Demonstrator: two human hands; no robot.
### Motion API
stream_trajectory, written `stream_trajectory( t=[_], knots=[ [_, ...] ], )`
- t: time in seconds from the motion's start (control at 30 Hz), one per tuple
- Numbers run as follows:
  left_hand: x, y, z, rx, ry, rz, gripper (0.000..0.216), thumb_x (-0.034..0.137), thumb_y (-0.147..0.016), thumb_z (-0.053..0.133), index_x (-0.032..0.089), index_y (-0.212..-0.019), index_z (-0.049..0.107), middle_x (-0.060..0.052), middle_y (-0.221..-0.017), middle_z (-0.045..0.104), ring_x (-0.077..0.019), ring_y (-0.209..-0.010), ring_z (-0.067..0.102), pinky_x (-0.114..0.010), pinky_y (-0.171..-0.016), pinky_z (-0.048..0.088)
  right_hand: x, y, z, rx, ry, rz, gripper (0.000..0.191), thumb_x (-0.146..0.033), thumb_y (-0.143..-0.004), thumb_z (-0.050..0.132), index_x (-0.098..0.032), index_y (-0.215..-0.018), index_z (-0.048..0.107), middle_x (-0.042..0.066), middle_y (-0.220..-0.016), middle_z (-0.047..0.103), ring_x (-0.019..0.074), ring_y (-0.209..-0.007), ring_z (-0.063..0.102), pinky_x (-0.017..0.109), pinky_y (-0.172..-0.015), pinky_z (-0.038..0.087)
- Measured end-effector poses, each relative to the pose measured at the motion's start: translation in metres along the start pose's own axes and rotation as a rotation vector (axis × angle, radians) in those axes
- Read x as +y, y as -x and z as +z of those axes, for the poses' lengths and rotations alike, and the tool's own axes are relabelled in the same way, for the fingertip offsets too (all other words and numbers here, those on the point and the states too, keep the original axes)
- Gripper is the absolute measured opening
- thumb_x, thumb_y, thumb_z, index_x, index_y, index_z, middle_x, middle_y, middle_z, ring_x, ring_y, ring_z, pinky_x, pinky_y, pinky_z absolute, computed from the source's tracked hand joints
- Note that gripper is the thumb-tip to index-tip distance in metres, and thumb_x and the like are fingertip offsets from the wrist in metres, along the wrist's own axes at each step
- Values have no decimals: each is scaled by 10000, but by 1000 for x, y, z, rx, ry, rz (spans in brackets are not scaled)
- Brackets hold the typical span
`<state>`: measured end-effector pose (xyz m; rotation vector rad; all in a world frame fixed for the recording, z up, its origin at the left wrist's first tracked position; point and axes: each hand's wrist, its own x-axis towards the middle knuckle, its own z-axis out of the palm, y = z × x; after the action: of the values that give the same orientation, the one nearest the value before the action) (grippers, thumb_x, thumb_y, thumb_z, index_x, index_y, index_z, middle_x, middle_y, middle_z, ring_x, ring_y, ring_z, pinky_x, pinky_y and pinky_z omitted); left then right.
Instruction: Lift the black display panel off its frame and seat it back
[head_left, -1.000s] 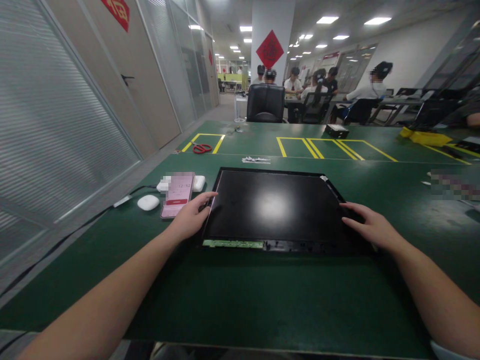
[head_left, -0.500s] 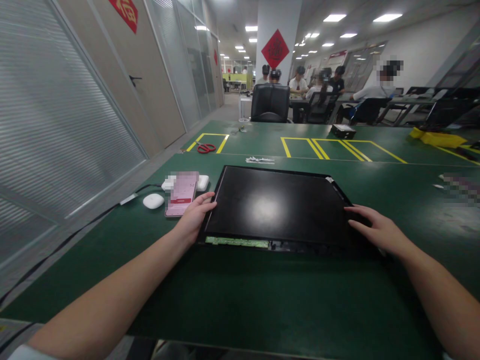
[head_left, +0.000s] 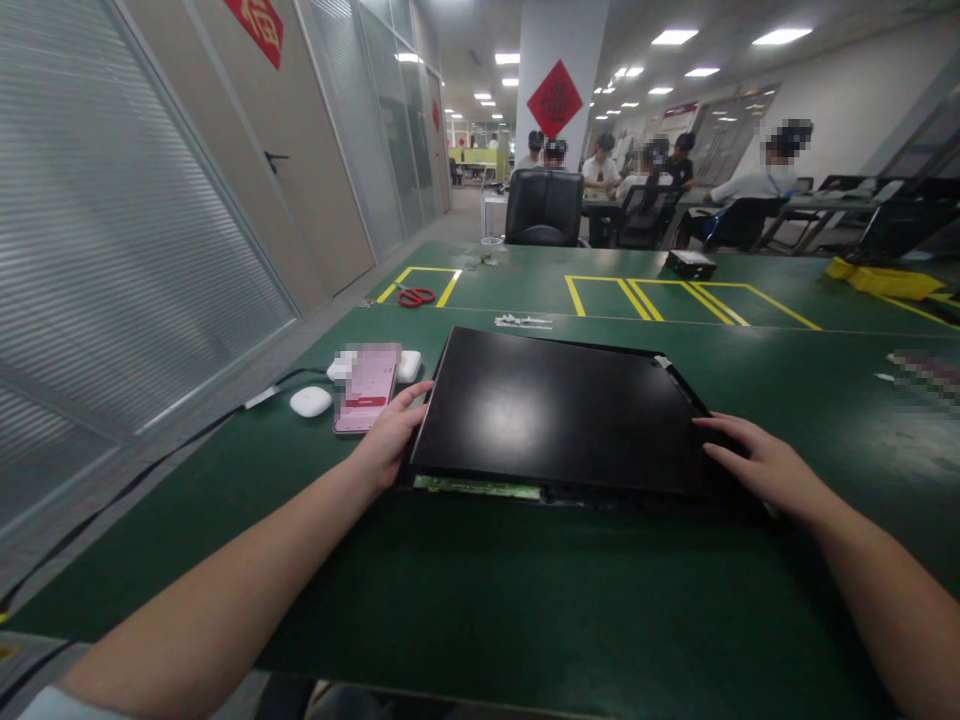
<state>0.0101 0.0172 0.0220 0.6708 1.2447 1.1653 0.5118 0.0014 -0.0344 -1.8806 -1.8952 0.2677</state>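
Note:
A black flat screen panel lies before me over a black frame, its left side slightly raised out of it. A green circuit strip shows along the near edge, beneath the panel. My left hand grips the panel's left edge, fingers closed against its side. At the right edge, my right hand holds the panel between fingertips and thumb; its underside is hidden. A small piece of whitish tape sits at the far right corner.
Left of the panel, a pink-screened phone leans by a white case, near a white rounded object. Red scissors, white scraps and a black box lie farther back on the green table. People sit beyond.
The panel's left side has risen a little from the frame, and the near strip is more covered. Both hands keep their places at its edges. The view has shifted slightly.

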Motion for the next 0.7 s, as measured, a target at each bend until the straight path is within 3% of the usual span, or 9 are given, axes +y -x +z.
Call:
stream_trajectory(
  t=[0.13, 0.37, 0.53, 0.7],
  knots=[
    [4, 5, 0, -78, -100, 13, 506, 134, -739, 797, 163, -1226, 664, -34, -827, 785, -177, -647, 732, -248, -580, 570, -4, 0, -1, -8, -11, 11, 527, -611, -845, 523, -302, -1219, 731, 108, -1427, 637, 443, -1310, 591, 656, -1067, 498],
    [2, -3, -10, -151, -235, 97, 289, 148, -679, 708, 157, -958, 784, -43, -785, 790, -219, -703, 743, -271, -580, 556, -1, 0, 0, -6, 9, 5, 535, -597, -849, 519, -285, -1228, 732, 121, -1428, 632, 423, -1308, 597, 626, -1096, 481],
    [1, -3, -10, -233, -225, 253, 354, 363, -735, 772, 184, -1039, 803, -90, -1102, 803, -321, -1049, 741, -390, -854, 611, -4, 0, 1, -1, 8, 22, 530, -541, -831, 538, -251, -1226, 739, 132, -1423, 636, 409, -1321, 592, 602, -1134, 447],
    [-1, 4, -12, -287, -326, 261, 706, 417, -652, 929, 191, -1287, 718, -130, -1274, 749, -387, -1236, 665, -519, -1043, 543, -11, 0, -2, 17, -47, 48, 506, -492, -797, 574, -233, -1196, 749, 133, -1414, 648, 392, -1321, 595, 571, -1164, 415]
  ],
)
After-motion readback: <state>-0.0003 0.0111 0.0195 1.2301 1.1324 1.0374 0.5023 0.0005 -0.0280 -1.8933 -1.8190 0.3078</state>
